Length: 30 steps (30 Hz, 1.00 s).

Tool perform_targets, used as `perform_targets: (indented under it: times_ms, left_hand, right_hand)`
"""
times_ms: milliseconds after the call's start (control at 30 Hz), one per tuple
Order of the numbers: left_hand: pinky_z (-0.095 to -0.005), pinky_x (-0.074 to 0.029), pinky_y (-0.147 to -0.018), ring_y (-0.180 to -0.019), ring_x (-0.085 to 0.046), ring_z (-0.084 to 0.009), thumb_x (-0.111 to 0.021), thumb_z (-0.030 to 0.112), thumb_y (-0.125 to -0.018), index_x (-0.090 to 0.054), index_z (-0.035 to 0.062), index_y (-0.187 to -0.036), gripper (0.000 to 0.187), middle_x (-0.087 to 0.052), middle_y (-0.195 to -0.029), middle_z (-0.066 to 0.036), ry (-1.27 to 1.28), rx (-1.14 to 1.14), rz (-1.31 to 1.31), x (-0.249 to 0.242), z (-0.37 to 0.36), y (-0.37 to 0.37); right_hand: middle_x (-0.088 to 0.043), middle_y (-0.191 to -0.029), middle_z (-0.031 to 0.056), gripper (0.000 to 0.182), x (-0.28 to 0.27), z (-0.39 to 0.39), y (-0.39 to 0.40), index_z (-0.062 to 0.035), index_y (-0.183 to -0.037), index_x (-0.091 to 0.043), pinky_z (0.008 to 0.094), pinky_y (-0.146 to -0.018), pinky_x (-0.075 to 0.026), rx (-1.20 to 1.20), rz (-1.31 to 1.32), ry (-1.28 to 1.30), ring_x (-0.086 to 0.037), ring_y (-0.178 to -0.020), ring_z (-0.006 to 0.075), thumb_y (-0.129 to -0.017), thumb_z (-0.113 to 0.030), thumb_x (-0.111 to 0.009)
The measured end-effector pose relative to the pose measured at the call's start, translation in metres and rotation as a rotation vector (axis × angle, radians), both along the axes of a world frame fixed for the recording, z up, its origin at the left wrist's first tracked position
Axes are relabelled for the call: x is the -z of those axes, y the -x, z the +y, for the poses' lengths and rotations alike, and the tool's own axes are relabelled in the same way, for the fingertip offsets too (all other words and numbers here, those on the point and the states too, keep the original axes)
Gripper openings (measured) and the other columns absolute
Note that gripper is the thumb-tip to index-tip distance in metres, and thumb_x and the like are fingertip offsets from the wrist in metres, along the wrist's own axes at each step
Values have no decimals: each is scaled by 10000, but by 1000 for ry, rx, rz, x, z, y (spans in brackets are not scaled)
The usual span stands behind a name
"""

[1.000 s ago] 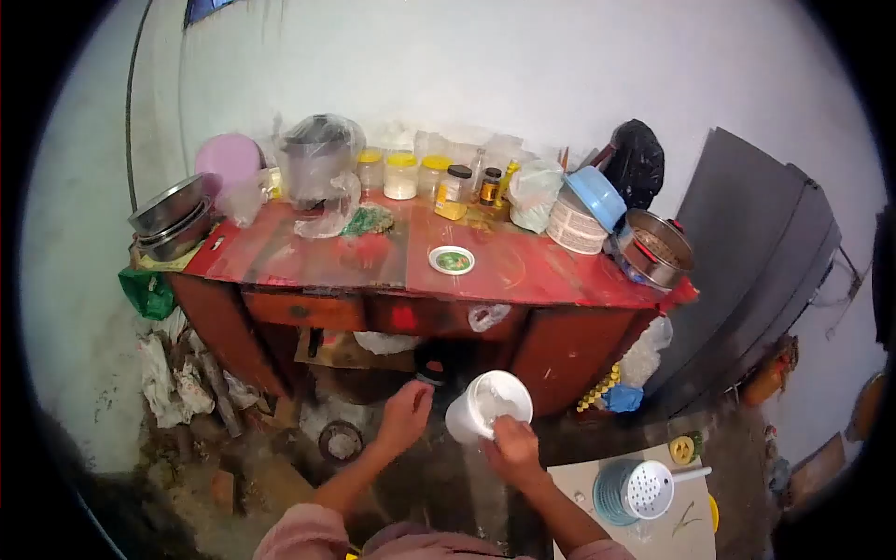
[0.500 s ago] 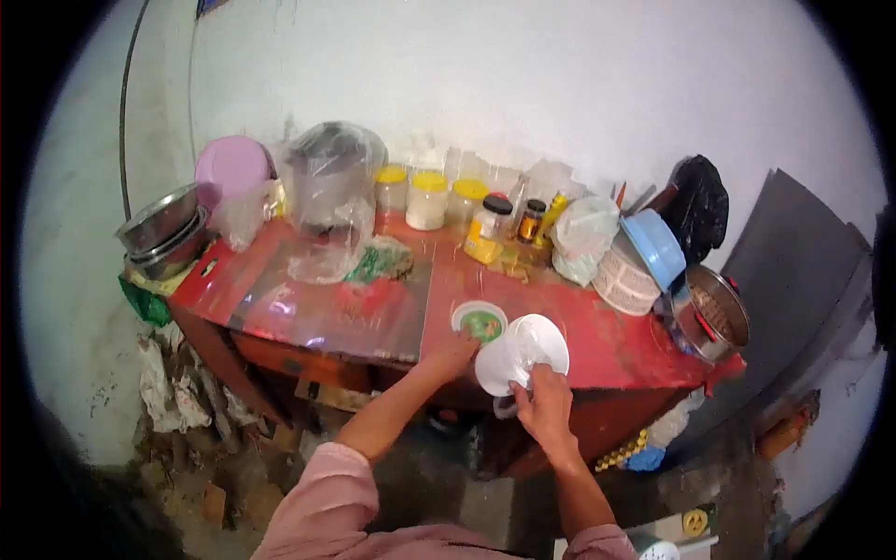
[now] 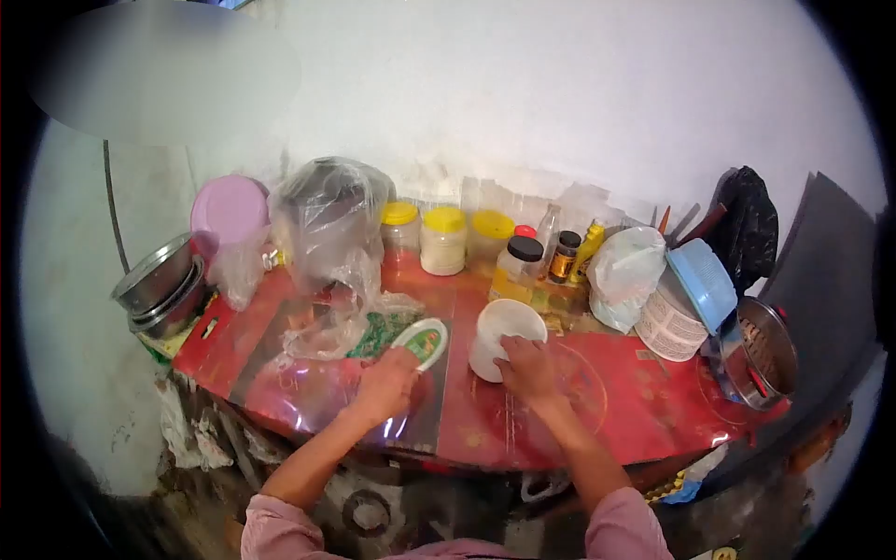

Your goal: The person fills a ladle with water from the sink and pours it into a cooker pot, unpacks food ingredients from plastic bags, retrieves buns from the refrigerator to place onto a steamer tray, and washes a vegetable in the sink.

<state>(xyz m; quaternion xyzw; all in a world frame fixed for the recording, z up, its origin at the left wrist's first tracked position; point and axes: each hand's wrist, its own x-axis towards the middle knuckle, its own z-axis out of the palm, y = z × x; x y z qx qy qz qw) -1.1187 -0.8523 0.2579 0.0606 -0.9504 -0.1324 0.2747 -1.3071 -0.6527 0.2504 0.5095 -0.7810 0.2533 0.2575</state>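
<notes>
My left hand (image 3: 387,381) is closed on a round white lid with a green centre (image 3: 423,344), tilted above the front of the red table. My right hand (image 3: 529,367) is closed at the near rim of a white tub (image 3: 504,334) that stands on the table with its mouth up. Its fingertips reach the inside of the rim, and what they may pinch there is too small to tell. Left of the tub lies a clear plastic bag with green net-like stuff (image 3: 378,331).
Yellow-lidded jars (image 3: 442,243) and a black-lidded jar (image 3: 516,271) line the wall side. Metal bowls (image 3: 159,280) sit at the left. A white bag (image 3: 627,278), a blue basket (image 3: 702,285) and a metal pot (image 3: 761,355) stand at the right.
The white tub has come upright onto the table, further back, with my right hand at its rim. My left hand has lifted the lid and moved left with it. The view has shifted.
</notes>
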Motion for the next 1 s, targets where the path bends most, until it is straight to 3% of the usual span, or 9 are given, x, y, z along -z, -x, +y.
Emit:
perform_targets:
  times_ms: [133, 367, 467, 567, 667, 767, 867, 1000]
  left_hand:
    - [-449, -458, -750, -910, -557, -365, -583, 81, -806, -536, 51, -960, 163, -576, -932, -158, -197, -44, 139, -19, -40, 21]
    - [-445, -454, -752, -930, -562, -354, -582, 73, -767, -511, 52, -956, 203, -587, -933, -162, -3, -100, 183, -19, -78, 90]
    - [-419, -445, -769, -957, -565, -319, -592, 68, -749, -517, 57, -969, 233, -597, -944, -129, 152, -31, 190, -27, -91, 126]
    - [-392, -431, -793, -984, -564, -276, -602, 66, -735, -521, 66, -1015, 291, -606, -961, -99, 310, 39, 175, -33, -96, 163]
    - [-394, -416, -815, -995, -566, -241, -606, 80, -737, -528, 83, -1070, 342, -611, -983, -86, 431, 150, 88, -22, -99, 203]
    - [-411, -404, -831, -996, -568, -219, -610, 105, -746, -541, 101, -1095, 356, -618, -1008, -79, 476, 180, -59, -23, -94, 228]
    - [-427, -394, -847, -986, -576, -212, -630, 134, -743, -557, 113, -1088, 352, -628, -1020, -72, 506, 202, -148, -33, -86, 227]
    - [-426, -393, -858, -990, -579, -213, -660, 159, -726, -561, 118, -1088, 377, -635, -1020, -59, 493, 239, -121, -27, -90, 218]
  right_hand:
    - [-618, -915, 104, 389, -4, -74, 40, -70, -1088, -567, 410, -831, -421, -101, 66, -17, -592, -877, 293, -724, -146, -681]
    - [-583, -1042, 136, 493, 10, -166, 101, -55, -1149, -535, 399, -953, -378, 60, 116, -109, -520, -1056, 312, -690, -121, -703]
    - [-502, -1182, 192, 590, 2, -161, 97, -39, -1229, -465, 428, -968, -372, -63, -61, 66, -457, -1129, 357, -681, -39, -685]
    - [-431, -1244, 225, 667, 19, -142, 83, -28, -1293, -381, 433, -995, -358, 57, -102, 351, -420, -1163, 395, -682, 28, -641]
    - [-398, -1281, 230, 680, 26, -115, 67, -26, -1319, -340, 418, -1013, -346, 55, -439, 354, -387, -1207, 408, -698, 33, -609]
    - [-372, -1313, 223, 682, 38, -101, 68, -18, -1336, -317, 401, -1038, -318, 28, -561, 380, -358, -1244, 400, -719, 23, -605]
    - [-339, -1356, 226, 660, 42, -99, 80, -11, -1337, -314, 398, -1036, -332, 33, -293, 318, -343, -1271, 382, -738, 25, -589]
    - [-374, -1349, 239, 591, 5, -115, 81, 1, -1308, -376, 398, -1027, -358, 51, -198, 203, -381, -1254, 381, -755, 22, -584]
